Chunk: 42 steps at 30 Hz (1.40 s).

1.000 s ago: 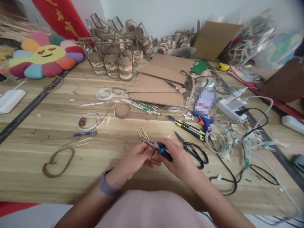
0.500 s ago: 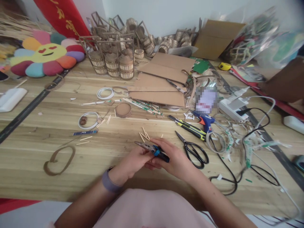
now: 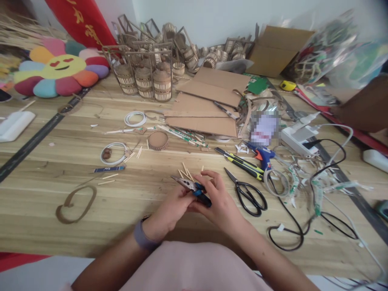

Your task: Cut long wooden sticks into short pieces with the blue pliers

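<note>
Both hands are together at the front of the table around needle-nose pliers point(image 3: 189, 185) with blue and black handles. The pliers' jaws point to the left and look closed. My left hand point(image 3: 172, 206) grips them from below near the joint, its fingertips partly hidden. My right hand point(image 3: 220, 198) is closed around the handles, with its index finger raised and bent. Just beyond the hands lie several short wooden sticks point(image 3: 185, 171). One more stick point(image 3: 202, 168) shows by the right fingertips; whether it is touched I cannot tell.
To the right lie black scissors point(image 3: 250, 198), a yellow-black utility knife point(image 3: 239, 163), a blue glue gun point(image 3: 265, 155) and tangled cables. Farther back are a round brown base point(image 3: 158, 140), cardboard sheets point(image 3: 203, 125) and small lidded baskets point(image 3: 144, 83). A brown strip loop point(image 3: 75, 204) lies left.
The pliers have shifted slightly left and turned, with their joint now more exposed. My right hand has moved a little left, and its index finger has lifted and bent.
</note>
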Available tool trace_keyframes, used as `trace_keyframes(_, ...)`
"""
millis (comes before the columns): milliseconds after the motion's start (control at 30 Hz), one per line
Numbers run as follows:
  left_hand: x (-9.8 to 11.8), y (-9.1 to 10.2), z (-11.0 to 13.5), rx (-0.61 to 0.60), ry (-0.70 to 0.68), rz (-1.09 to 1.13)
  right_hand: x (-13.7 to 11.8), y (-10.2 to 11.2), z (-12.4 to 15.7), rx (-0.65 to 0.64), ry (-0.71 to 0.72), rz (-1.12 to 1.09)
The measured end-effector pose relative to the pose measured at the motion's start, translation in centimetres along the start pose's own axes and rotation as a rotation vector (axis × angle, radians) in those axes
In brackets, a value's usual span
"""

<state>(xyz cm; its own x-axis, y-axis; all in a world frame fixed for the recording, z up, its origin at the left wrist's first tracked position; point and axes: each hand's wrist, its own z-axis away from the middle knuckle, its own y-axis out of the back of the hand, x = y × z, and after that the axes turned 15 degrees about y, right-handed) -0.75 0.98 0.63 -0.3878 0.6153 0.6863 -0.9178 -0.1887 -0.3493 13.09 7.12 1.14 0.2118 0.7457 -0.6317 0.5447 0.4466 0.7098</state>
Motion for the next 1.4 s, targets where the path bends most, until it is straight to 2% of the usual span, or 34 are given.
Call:
trace_keyframes(67, 0.2, 0.3, 0.2, -0.015, 0.007, -0.016, -0.1, 1.2, 0.1, -0.001, -0.011, -0.074)
trace_keyframes(133, 0.4, 0.7, 0.6, -0.016, 0.051, -0.028, -0.2, 3.0, 0.3, -0.054, -0.094, -0.18)
trace_keyframes(200, 0.6, 0.9, 0.8, 0.007, 0.074, -0.05, 0.0, 5.0, 0.8, -0.162, -0.304, -0.273)
trace_keyframes(233, 0.7, 1.0, 1.0, 0.017, 0.071, -0.062, 0.1, 5.9, 1.0, -0.222, -0.366, -0.301)
trace_keyframes(300, 0.8, 1.1, 1.1, 0.019, 0.056, -0.081, 0.4, 7.3, 1.7, -0.337, -0.437, -0.331)
trace_keyframes(400, 0.7, 1.0, 1.1, 0.007, 0.05, -0.085, 0.7, 8.3, 2.4, -0.408, -0.519, -0.434)
trace_keyframes(533, 0.6, 0.8, 1.0, -0.019, 0.08, -0.078, 0.7, 7.8, 2.5, -0.401, -0.616, -0.628)
trace_keyframes(700, 0.4, 0.5, 1.0, -0.068, 0.114, -0.067, 0.7, 6.5, 1.7, -0.426, -0.606, -0.767)
trace_keyframes(1000, 0.6, 0.0, 1.1, -0.105, 0.142, -0.088, 0.9, 5.4, 1.0, -0.455, -0.547, -0.811)
trace_keyframes(1400, 0.4, 0.1, 1.1, -0.111, 0.147, -0.089, 0.7, 5.2, 0.9, -0.449, -0.546, -0.803)
